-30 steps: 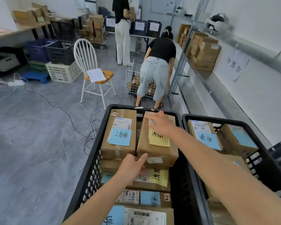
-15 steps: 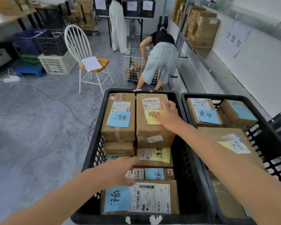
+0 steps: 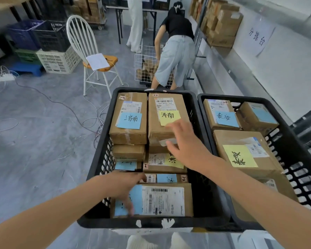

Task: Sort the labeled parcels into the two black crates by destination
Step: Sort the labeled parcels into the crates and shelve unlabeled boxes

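Black plastic lattice-sided crates stand side by side at the near edge of the scene, the left crate (image 3: 97, 159) and the right crate (image 3: 298, 159) touching along their long walls. Brown cardboard parcels fill both.

In the left crate, a tall parcel with a blue sticky note (image 3: 128, 119) sits at the far left, and just beside it on the right a parcel with a yellow sticky note (image 3: 166, 119) of like height. Nearer lie lower boxes: a small plain cardboard box (image 3: 128, 151), a flat parcel with a partly hidden yellow note (image 3: 162, 163), a thin parcel with a small blue note (image 3: 166, 177), and nearest of all a wide parcel with a white shipping label and a blue note (image 3: 162, 200).

The right hand (image 3: 185, 142) hovers above the near end of the yellow-noted tall parcel, fingers spread and loosely open, holding nothing; whether the fingertips touch the cardboard cannot be told. The left hand (image 3: 122, 186), blurred, reaches over the nearest wide parcel with fingers pointing down onto its blue note, open and gripping nothing.

In the right crate, a far parcel carries a blue handwritten note (image 3: 223, 115), another blue-labelled box (image 3: 258, 116) lies tilted beside it, and a large parcel with a yellow handwritten note (image 3: 244, 153) lies nearer.

Far off, a white spindle-back chair (image 3: 86, 44) stands on the grey floor, and a person in pale denim shorts (image 3: 176, 58) bends over a white wire cart (image 3: 145, 69).
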Demonstrator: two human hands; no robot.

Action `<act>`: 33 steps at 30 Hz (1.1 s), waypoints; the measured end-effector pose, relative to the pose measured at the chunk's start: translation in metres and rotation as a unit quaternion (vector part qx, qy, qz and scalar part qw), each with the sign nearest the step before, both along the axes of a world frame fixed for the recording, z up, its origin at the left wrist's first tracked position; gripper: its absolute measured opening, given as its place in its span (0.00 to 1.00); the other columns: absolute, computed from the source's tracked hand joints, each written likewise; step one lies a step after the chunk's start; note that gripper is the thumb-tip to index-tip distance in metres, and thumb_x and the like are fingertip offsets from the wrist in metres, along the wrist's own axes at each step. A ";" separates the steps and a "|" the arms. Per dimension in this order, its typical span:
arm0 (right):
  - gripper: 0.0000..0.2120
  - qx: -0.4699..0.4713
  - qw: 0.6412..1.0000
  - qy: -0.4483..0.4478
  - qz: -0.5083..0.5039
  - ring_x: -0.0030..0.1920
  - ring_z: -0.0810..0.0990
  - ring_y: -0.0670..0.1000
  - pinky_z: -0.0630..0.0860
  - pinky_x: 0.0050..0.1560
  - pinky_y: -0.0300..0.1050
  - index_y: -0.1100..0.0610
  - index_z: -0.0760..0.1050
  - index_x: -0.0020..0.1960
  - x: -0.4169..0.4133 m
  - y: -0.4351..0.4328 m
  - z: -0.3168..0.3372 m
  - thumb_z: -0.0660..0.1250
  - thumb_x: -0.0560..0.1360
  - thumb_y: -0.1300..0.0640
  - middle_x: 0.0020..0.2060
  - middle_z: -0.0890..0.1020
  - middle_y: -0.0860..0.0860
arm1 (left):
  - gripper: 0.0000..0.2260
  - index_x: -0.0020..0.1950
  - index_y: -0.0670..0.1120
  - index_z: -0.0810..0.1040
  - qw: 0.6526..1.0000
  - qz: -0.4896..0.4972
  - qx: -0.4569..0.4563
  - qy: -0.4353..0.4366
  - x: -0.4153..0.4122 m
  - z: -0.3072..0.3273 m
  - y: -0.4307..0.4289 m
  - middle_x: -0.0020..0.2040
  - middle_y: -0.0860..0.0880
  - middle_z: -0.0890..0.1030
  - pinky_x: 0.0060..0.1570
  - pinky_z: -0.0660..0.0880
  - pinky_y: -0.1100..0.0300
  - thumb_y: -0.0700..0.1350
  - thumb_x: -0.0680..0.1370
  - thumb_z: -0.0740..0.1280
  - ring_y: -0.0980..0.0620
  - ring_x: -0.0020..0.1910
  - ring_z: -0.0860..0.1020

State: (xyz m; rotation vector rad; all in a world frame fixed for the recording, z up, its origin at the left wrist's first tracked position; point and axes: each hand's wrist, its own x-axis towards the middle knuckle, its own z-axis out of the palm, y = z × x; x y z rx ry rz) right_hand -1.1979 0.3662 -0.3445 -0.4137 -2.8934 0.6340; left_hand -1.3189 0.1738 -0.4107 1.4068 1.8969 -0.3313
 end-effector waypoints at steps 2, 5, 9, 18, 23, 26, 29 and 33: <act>0.16 -0.029 0.989 -0.118 0.082 0.58 0.73 0.46 0.74 0.58 0.45 0.49 0.66 0.68 0.007 -0.008 0.000 0.60 0.81 0.47 0.62 0.67 0.46 | 0.45 0.77 0.56 0.58 0.997 0.066 0.012 -0.026 -0.014 0.003 -0.002 0.74 0.54 0.69 0.68 0.67 0.53 0.67 0.65 0.74 0.51 0.69 0.70; 0.27 -0.030 0.948 -0.292 0.123 0.67 0.67 0.49 0.71 0.64 0.51 0.50 0.63 0.73 0.011 -0.016 -0.016 0.62 0.79 0.39 0.67 0.67 0.48 | 0.48 0.78 0.57 0.55 0.997 0.061 -0.043 -0.034 -0.015 0.004 0.001 0.75 0.53 0.67 0.69 0.65 0.51 0.70 0.65 0.72 0.49 0.71 0.68; 0.43 -0.025 0.896 -0.428 0.116 0.72 0.67 0.53 0.68 0.69 0.51 0.51 0.57 0.77 0.013 -0.019 -0.044 0.68 0.71 0.32 0.75 0.65 0.50 | 0.51 0.79 0.56 0.50 0.997 0.013 -0.078 -0.007 0.002 -0.004 0.008 0.76 0.50 0.65 0.70 0.65 0.48 0.63 0.65 0.77 0.46 0.72 0.67; 0.57 -0.007 0.876 -0.470 0.111 0.76 0.58 0.58 0.64 0.73 0.56 0.50 0.45 0.80 0.018 -0.028 -0.068 0.76 0.65 0.36 0.77 0.53 0.53 | 0.52 0.78 0.49 0.53 0.999 -0.014 -0.009 0.052 0.002 -0.011 -0.003 0.71 0.46 0.63 0.66 0.68 0.48 0.67 0.64 0.75 0.45 0.69 0.64; 0.56 -0.007 0.877 -0.461 0.134 0.77 0.49 0.56 0.60 0.74 0.54 0.54 0.42 0.80 0.022 -0.021 -0.065 0.75 0.67 0.39 0.77 0.49 0.52 | 0.50 0.78 0.46 0.51 0.997 -0.029 0.025 0.074 0.005 -0.009 -0.012 0.69 0.46 0.59 0.60 0.72 0.51 0.63 0.66 0.74 0.47 0.66 0.61; 0.53 -0.055 0.885 -0.443 0.133 0.74 0.61 0.53 0.63 0.70 0.46 0.51 0.49 0.81 0.011 -0.002 -0.050 0.74 0.67 0.35 0.76 0.57 0.51 | 0.49 0.78 0.48 0.58 0.999 0.023 0.047 0.001 -0.015 0.001 -0.008 0.69 0.50 0.66 0.65 0.70 0.54 0.67 0.65 0.74 0.50 0.66 0.67; 0.42 -0.175 0.883 -0.427 0.085 0.70 0.68 0.50 0.65 0.70 0.44 0.47 0.57 0.79 -0.001 0.024 -0.038 0.73 0.72 0.41 0.74 0.66 0.48 | 0.41 0.78 0.50 0.61 0.988 0.100 0.073 -0.088 -0.038 0.017 0.007 0.66 0.53 0.73 0.61 0.70 0.61 0.65 0.71 0.71 0.57 0.58 0.73; 0.24 -0.218 0.892 -0.392 0.049 0.63 0.75 0.47 0.71 0.64 0.43 0.46 0.67 0.75 -0.003 0.026 -0.046 0.65 0.80 0.50 0.67 0.75 0.48 | 0.23 0.71 0.51 0.72 0.991 0.094 0.048 -0.079 -0.049 0.016 0.019 0.59 0.55 0.81 0.56 0.76 0.60 0.58 0.79 0.64 0.58 0.55 0.79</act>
